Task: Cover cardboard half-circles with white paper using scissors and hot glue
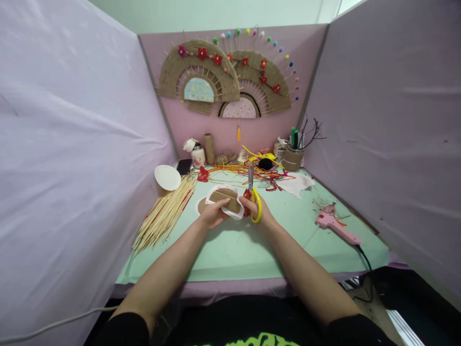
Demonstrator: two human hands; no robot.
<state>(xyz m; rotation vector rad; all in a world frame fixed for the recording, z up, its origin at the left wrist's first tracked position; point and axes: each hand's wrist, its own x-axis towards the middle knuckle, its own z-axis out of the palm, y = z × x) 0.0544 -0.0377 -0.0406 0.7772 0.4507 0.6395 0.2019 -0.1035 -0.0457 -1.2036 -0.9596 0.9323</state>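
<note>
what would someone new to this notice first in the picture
Probably the two large woven fans decorated with red flowers, the left one overlapping the right one on the pink back panel. Next, the yellow-handled scissors in the right hand, close to the fabric-edged cardboard piece in the left.

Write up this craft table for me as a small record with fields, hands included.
Left hand: the left hand holds a rounded brown cardboard piece with a white fabric edge
Right hand: the right hand holds metal scissors with red and yellow handles, blades pointing away from the person
Table left: thin pale wooden sticks; shallow white dish
Table right: pink glue gun with black cord
Table back: tangled orange, yellow and red strands
Back wall: two brown fan-shaped decorations with red flowers
</note>
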